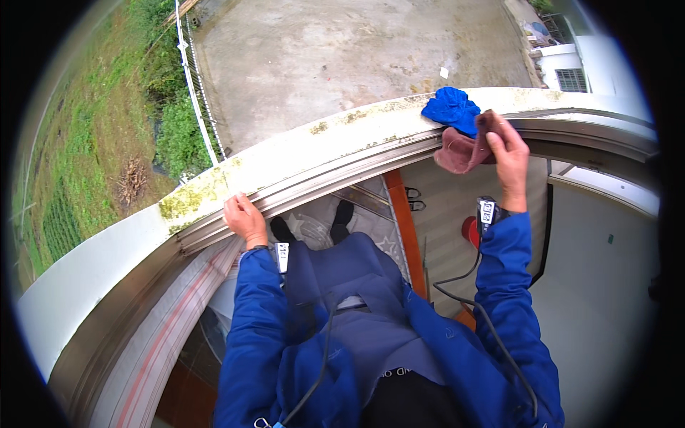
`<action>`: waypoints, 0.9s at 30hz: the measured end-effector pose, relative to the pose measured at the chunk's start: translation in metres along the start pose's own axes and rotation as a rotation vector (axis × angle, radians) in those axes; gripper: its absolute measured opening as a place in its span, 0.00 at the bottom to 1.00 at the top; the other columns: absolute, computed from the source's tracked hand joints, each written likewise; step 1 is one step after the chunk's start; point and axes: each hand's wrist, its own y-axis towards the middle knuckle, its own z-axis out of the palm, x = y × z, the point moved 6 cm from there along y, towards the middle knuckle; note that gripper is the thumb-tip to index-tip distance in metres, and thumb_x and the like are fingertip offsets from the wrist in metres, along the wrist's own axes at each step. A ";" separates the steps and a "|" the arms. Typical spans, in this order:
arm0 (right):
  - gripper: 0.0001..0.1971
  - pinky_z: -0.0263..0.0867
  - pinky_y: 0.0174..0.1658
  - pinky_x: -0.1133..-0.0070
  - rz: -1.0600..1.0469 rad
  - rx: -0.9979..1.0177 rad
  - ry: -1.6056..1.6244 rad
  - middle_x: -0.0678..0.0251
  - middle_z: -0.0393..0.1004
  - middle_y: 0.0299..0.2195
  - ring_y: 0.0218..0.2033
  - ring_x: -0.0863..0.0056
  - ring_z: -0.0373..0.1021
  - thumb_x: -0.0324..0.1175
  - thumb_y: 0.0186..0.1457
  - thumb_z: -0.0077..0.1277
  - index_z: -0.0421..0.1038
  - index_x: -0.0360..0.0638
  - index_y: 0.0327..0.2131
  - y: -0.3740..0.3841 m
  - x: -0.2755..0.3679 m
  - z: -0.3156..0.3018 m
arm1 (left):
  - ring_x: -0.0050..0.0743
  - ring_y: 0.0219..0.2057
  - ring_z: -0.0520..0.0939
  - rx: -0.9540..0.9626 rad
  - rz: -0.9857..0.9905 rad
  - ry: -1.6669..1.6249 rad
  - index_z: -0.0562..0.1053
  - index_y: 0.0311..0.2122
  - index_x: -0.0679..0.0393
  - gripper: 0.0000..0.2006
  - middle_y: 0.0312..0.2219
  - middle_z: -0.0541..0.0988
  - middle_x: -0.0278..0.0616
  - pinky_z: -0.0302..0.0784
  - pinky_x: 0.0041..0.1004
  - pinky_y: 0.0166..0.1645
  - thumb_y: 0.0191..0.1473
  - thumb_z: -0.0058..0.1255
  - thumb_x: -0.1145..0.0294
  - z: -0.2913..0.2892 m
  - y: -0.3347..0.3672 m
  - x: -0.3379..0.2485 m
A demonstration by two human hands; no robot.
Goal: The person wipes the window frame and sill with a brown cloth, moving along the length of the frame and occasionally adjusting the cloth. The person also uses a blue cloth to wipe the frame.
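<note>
Dusty-pink cloth (460, 151) is bunched in the right hand (508, 146), whose fingers are closed around its upper edge; the cloth hangs against the metal window track (335, 175) at the inner side of the ledge. Just beside it, touching its upper left, a blue cloth (451, 108) lies crumpled on top of the white ledge (300, 146), which carries patches of green and yellow growth. The left hand (244, 220) rests well apart from the right, fingers together and curled over the edge of the same track, holding nothing else. Both forearms wear blue sleeves (510, 257), and each wrist carries a small strapped device (486, 211); a black cable (457, 289) runs down from the right one. Beyond the ledge lies a concrete yard (342, 50) with a grass strip (93, 143) to the left. Below, between the arms, the person's dark-socked feet (342, 214) stand on a patterned floor.
</note>
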 end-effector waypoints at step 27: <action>0.07 0.67 0.37 0.68 0.005 0.413 -1.308 0.66 0.72 0.27 0.36 0.65 0.70 0.37 0.46 0.54 0.76 0.55 0.31 0.014 -0.181 0.076 | 0.40 0.34 0.72 0.149 0.124 0.379 0.69 0.30 0.53 0.05 0.27 0.71 0.38 0.64 0.37 0.43 0.53 0.45 0.65 0.024 0.000 -0.002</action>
